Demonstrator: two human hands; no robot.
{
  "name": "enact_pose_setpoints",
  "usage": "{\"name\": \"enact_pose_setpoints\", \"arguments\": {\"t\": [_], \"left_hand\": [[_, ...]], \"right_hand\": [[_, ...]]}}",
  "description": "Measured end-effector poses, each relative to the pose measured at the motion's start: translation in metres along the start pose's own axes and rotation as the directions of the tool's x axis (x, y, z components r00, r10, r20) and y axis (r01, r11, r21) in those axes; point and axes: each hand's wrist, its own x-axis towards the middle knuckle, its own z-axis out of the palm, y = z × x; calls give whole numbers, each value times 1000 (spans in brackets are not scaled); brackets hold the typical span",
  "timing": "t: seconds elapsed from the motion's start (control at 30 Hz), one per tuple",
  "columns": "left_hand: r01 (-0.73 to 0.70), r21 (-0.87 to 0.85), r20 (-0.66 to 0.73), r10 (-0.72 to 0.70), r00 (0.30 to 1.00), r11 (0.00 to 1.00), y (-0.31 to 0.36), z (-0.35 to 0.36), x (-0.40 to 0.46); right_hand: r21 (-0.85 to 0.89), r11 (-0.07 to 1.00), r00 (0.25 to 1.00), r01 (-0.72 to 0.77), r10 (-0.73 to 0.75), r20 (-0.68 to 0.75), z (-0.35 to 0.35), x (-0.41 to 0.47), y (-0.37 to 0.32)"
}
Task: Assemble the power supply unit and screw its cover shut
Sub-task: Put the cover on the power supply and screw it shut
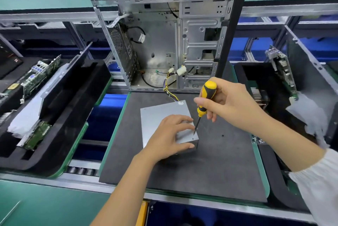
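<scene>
Right hand curled round screwdriver

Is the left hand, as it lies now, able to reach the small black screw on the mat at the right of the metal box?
Probably yes. The left hand rests on the box, and only bare mat separates it from the screw. The screwdriver is held above that path.

Computer assembly line — roller conveyor.

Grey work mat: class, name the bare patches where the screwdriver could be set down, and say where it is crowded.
Bare grey mat lies in front of the power supply unit, and to its left up to the green edge. To its right, only a small black screw. Crowded: wires and computer case behind.
</scene>
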Motion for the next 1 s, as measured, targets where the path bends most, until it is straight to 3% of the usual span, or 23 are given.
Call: {"name": "enact_pose_setpoints", "arguments": {"t": [1.0], "left_hand": [[-23,-4,0,23,1000,1000,4,-3,-5]], "right_hand": [[-49,998,999,-43,44,25,10,-5,2]]}}
